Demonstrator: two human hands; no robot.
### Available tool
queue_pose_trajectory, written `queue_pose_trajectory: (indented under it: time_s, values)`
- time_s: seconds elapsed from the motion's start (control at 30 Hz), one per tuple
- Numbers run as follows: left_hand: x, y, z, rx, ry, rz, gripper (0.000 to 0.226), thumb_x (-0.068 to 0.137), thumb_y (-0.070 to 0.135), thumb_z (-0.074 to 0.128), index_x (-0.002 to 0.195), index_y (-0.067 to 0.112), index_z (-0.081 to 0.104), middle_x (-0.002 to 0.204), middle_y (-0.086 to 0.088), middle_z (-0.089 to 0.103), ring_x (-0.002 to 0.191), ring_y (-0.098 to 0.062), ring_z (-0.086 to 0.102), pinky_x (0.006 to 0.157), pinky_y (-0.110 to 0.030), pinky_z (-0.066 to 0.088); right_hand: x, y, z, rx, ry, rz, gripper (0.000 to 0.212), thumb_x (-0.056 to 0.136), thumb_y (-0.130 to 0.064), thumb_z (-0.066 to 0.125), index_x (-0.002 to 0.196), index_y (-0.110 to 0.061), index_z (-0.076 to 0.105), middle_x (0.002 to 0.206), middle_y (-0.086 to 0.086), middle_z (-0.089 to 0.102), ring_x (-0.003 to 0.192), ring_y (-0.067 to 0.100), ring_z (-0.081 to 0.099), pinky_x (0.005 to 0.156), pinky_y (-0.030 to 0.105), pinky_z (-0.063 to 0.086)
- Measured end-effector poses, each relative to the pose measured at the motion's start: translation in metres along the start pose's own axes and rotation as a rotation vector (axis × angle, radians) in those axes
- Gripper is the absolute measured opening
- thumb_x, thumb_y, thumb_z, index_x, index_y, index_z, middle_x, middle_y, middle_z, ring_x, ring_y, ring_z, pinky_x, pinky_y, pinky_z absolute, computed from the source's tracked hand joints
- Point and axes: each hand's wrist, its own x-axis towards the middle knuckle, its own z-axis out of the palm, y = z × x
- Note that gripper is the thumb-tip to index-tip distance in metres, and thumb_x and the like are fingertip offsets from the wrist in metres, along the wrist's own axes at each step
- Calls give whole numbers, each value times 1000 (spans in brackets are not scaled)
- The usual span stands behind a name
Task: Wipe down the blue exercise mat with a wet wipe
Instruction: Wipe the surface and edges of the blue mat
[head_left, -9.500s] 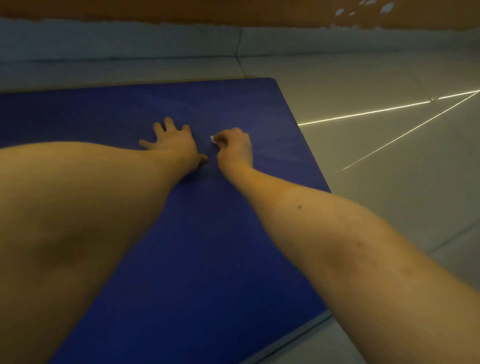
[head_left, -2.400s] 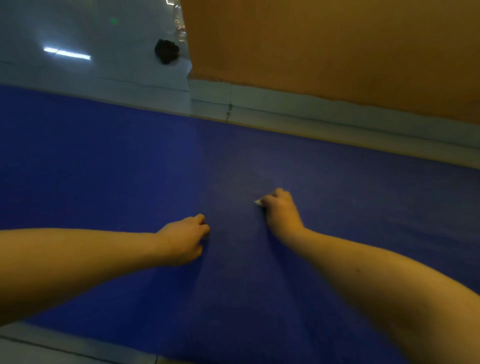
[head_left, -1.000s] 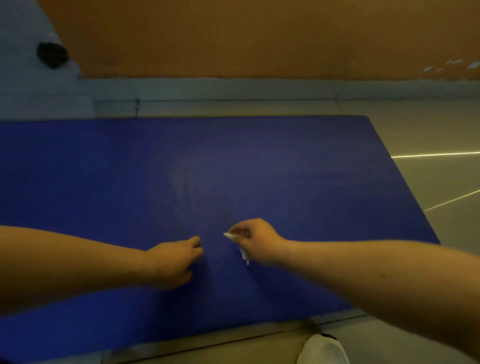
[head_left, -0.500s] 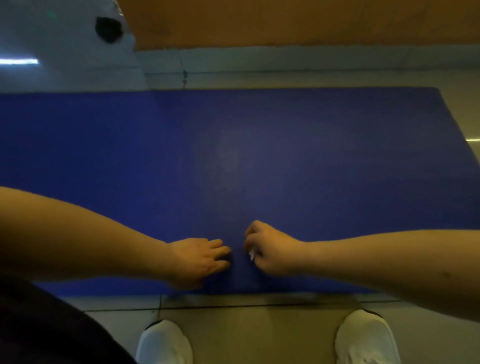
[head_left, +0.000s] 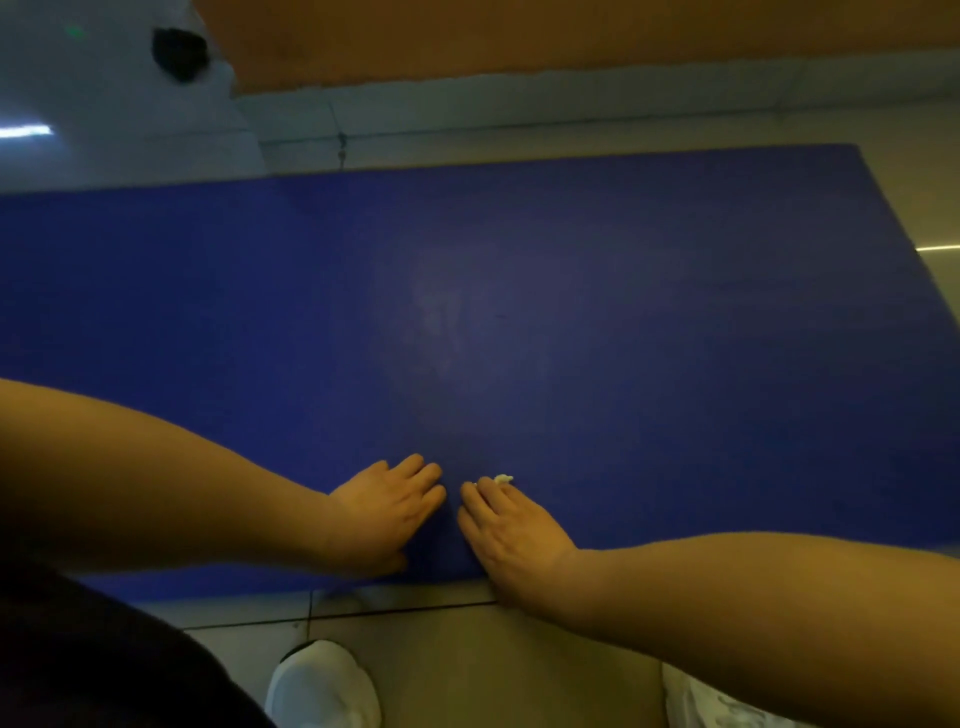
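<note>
Since half a second ago the right hand (head_left: 511, 525) has uncurled: its fingers now lie stretched out on the blue exercise mat (head_left: 623, 338), pressing down the wet wipe (head_left: 503, 479), of which only a white scrap shows past the fingertips. Just beside it, not quite touching, the left hand (head_left: 387, 506) stays flat on the mat, fingers straight and holding nothing. Both rest near the mat's near edge, which lies on the tiled floor (head_left: 467, 665). A white shoe (head_left: 324, 686) stands below (a second, at the right, bears grey markings too blurred to read).
</note>
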Motion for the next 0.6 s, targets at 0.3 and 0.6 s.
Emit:
queue_pose_trajectory:
  time_s: [0.3, 0.6]
  values:
    - [3, -2, -5, -67, -30, -46, 96, 80, 74, 60, 147, 14, 30, 148, -8, 29, 128, -29, 32, 103, -43, 41, 9, 16, -22, 92, -57, -72, 60, 84, -39, 71, 129, -7, 48, 124, 17, 45, 109, 33, 43, 95, 45, 41]
    - [-16, -3, -1, -130, -69, -46, 113, 78, 75, 63, 158, 17, 7, 164, -6, 5, 143, -32, 18, 114, -46, 33, 26, 45, -58, 287, -263, -140, 66, 74, -48, 79, 121, -11, 52, 121, 12, 43, 106, 29, 45, 93, 42, 47]
